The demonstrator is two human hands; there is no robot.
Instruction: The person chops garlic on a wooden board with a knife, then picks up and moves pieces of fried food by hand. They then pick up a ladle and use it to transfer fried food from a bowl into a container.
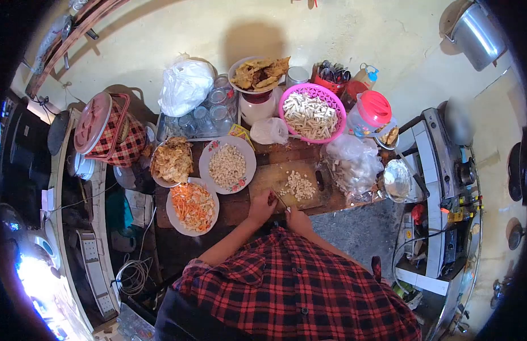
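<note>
Pale wall (354, 34) behind, dark wooden table (236, 203) below, crowded. Knife (281, 200) at the near edge of the wooden cutting board (266, 177), blade slanting toward the left hand (263, 207). Right hand (298, 220) closed around its handle. Left fingers curled at the blade tip; cannot tell if they grip anything. Small pale chopped pieces (300, 186) heaped on the board, beyond the knife. Left of board: plate (251, 165) of similar pieces; nearer the person, plate (215, 210) of shredded orange-and-white mix. Fried food (173, 159) in a bowl beside both. Right of board: clear plastic bag (354, 165). Beyond board: pink basket (341, 115) of pale sticks. Farther right: red-lidded container (375, 109), then stove (440, 149).
</note>
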